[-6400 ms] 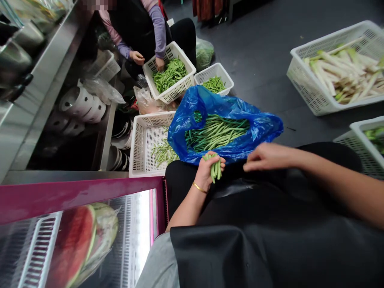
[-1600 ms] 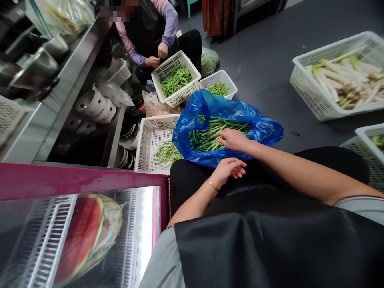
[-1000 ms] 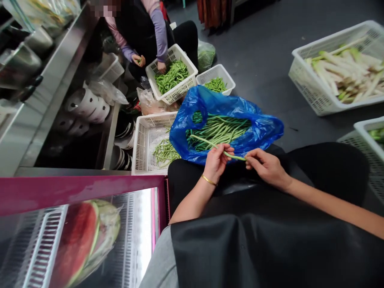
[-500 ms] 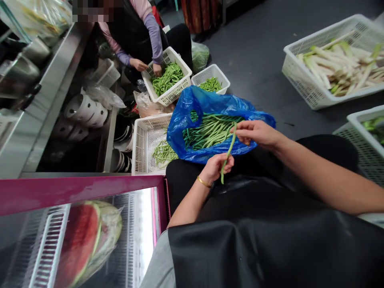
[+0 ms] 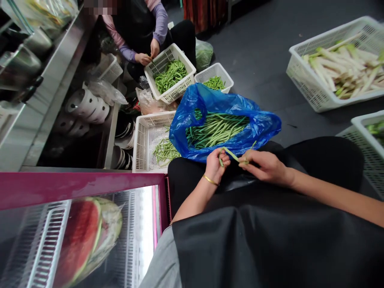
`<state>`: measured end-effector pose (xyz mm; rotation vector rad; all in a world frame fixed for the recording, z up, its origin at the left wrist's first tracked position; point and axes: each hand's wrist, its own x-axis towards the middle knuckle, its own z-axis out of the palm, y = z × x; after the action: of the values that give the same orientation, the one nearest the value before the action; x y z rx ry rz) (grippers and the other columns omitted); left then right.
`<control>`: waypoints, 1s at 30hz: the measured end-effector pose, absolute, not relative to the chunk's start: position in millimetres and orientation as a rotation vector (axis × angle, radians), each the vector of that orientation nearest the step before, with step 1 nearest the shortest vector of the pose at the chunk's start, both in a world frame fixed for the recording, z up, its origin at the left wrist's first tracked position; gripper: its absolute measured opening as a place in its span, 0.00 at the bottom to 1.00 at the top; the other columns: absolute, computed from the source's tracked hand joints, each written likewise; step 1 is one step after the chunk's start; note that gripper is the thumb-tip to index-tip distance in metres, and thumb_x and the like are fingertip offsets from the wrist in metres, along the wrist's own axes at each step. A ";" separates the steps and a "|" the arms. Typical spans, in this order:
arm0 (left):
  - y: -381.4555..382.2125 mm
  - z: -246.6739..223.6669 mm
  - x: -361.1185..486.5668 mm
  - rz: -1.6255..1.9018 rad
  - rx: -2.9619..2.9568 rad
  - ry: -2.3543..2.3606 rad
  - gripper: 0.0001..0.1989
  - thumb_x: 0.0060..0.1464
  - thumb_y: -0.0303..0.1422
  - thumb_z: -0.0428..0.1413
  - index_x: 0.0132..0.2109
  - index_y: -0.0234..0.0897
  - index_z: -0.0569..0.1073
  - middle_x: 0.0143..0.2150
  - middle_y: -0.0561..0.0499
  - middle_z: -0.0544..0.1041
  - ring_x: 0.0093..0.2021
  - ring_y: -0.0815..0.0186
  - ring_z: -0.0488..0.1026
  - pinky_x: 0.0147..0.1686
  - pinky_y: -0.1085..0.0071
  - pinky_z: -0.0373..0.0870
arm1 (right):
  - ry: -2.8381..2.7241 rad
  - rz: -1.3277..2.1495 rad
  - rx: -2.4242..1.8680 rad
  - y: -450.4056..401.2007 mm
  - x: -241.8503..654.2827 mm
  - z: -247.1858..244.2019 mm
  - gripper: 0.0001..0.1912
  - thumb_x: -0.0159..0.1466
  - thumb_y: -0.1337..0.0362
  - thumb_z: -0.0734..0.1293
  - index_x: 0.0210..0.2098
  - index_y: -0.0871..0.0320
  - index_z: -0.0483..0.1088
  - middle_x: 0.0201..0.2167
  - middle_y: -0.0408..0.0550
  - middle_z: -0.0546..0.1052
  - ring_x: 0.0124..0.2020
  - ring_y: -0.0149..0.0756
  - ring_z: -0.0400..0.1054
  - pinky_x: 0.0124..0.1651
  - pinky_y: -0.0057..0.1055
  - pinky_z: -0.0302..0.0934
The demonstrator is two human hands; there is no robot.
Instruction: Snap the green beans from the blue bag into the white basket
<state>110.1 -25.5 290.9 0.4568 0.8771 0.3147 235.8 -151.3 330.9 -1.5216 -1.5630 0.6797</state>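
A long green bean (image 5: 230, 153) stretches between my two hands, bent near each end. My left hand (image 5: 218, 163), with a gold bangle at the wrist, is closed round one end. The fingers of my right hand (image 5: 264, 165) pinch the other part, and a tip sticks up above them. Just beyond my hands lies an open blue plastic bag (image 5: 183, 134) full of long beans (image 5: 222, 130). Left of the bag, a white basket (image 5: 150, 136) holds short bean pieces (image 5: 166, 151).
Another person (image 5: 132, 32) handles beans over a white basket (image 5: 177, 94) at the back. A smaller basket (image 5: 230, 83) stands beside it. Pale stalks fill a basket (image 5: 312, 100) at the right. A glass-fronted fridge (image 5: 90, 180) with cut watermelon (image 5: 81, 232) is at my left.
My right hand has moved down, and the bean, nearly straight before, is now bent and level between my hands. The other person's hands have come together at the basket's edge.
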 end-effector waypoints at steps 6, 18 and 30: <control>17.0 316.9 98.3 0.841 0.487 0.889 0.12 0.58 0.26 0.45 0.26 0.36 0.57 0.19 0.58 0.56 0.20 0.77 0.60 0.27 0.79 0.65 | -1.389 0.876 -1.408 -145.0 225.8 318.9 0.10 0.61 0.55 0.65 0.30 0.55 0.67 0.26 0.48 0.77 0.28 0.36 0.73 0.33 0.32 0.67; -20.9 313.5 88.8 -0.030 0.933 0.558 0.20 0.47 0.46 0.61 0.33 0.32 0.69 0.20 0.59 0.60 0.14 0.81 0.52 0.14 0.81 0.42 | -0.806 1.103 -1.367 -109.3 258.7 315.4 0.18 0.54 0.50 0.72 0.28 0.57 0.66 0.21 0.41 0.73 0.20 0.30 0.68 0.25 0.29 0.66; -21.9 306.1 85.6 -0.007 0.855 0.567 0.18 0.48 0.44 0.61 0.32 0.33 0.66 0.20 0.60 0.57 0.15 0.82 0.47 0.14 0.82 0.37 | -0.780 0.793 -1.668 -107.5 299.9 309.7 0.23 0.61 0.49 0.64 0.50 0.55 0.69 0.45 0.54 0.75 0.32 0.38 0.73 0.30 0.34 0.67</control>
<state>85.6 -21.9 306.1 0.8553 0.5668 -0.0068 299.9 -107.5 309.7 -1.6684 -0.7799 0.7931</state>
